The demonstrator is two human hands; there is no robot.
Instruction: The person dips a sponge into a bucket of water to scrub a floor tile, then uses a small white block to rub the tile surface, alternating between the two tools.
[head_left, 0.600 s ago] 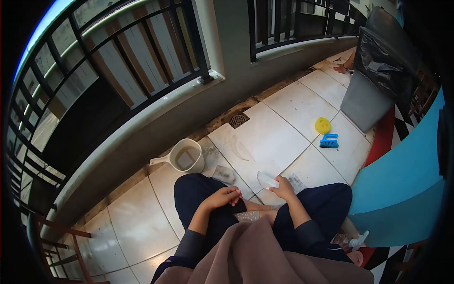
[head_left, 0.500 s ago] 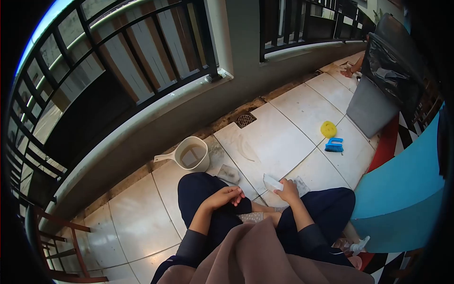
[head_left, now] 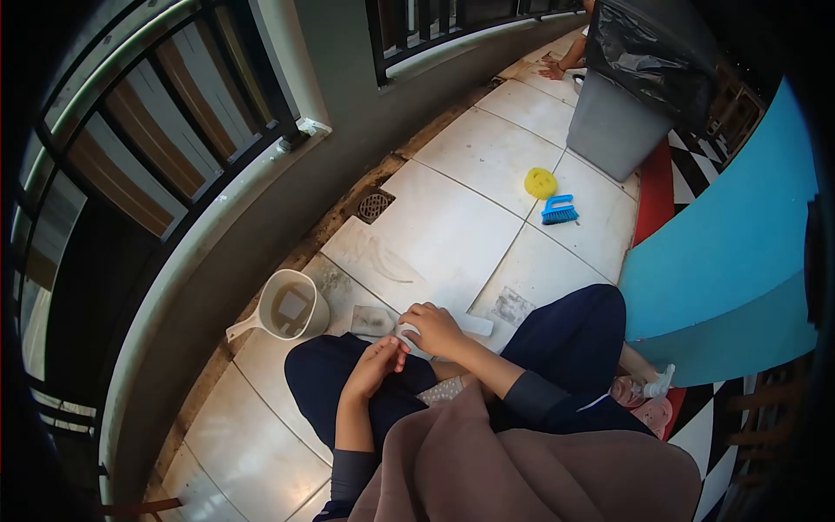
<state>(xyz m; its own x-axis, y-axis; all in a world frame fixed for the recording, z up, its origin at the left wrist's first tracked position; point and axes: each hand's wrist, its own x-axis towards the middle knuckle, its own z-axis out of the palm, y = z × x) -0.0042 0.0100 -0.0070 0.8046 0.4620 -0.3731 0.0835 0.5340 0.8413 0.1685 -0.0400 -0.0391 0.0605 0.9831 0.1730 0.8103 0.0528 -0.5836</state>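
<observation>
My right hand reaches across in front of my lap, its fingers curled down over a white block. A white end shows on the other side of that hand; whether it is the same block, I cannot tell. My left hand is closed beside the right one, fingertips close to the white block; what they hold, if anything, is hidden. Just beyond lies a grey-stained block on the tile. To its left stands a white dipper holding murky water and a pale rectangular shape.
A yellow sponge and a blue scrubbing brush lie on the tiles ahead. A grey bin with a black bag stands beyond, another person's hand near it. A drain grate borders the wall.
My right hand has moved left across my lap, next to my left hand, and now faces palm down. The view has turned, shifting the surroundings left and up.
</observation>
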